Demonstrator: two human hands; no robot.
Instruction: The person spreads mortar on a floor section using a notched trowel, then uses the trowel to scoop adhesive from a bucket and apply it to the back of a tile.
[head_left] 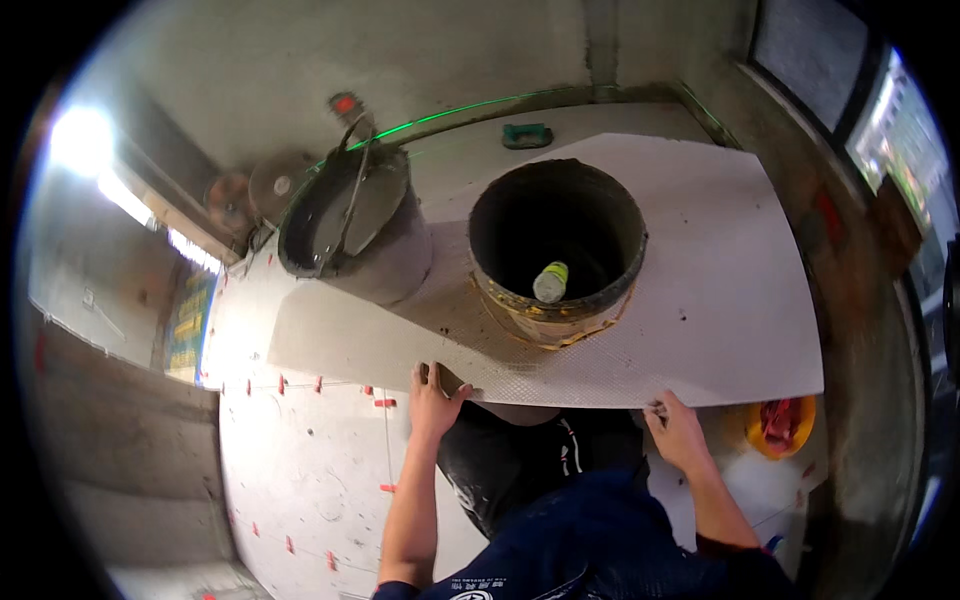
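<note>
Your dark-blue fabric shirt (590, 535) is closest; ahead, a wide, pale, flat slab (725, 300) carries a round, dark-lined bucket (550, 318). R hand (677, 428) pinches slab's near edge; L hand (434, 405) there too, can't tell if gripping. Bucket could tip w/ uneven lift.

1. Large pale-grey flat slab (720, 300), grid-textured near its front edge. Bears: one round, dark-rimmed bucket (592, 240), near centre; one grey, mortar-caked bucket with a handle (392, 255), left.
2. White tiled floor (340, 460). Bears: small red clips (385, 403) along joints; round yellow bowl (754, 432), right; green block-shaped tool (527, 136), far side.
</note>
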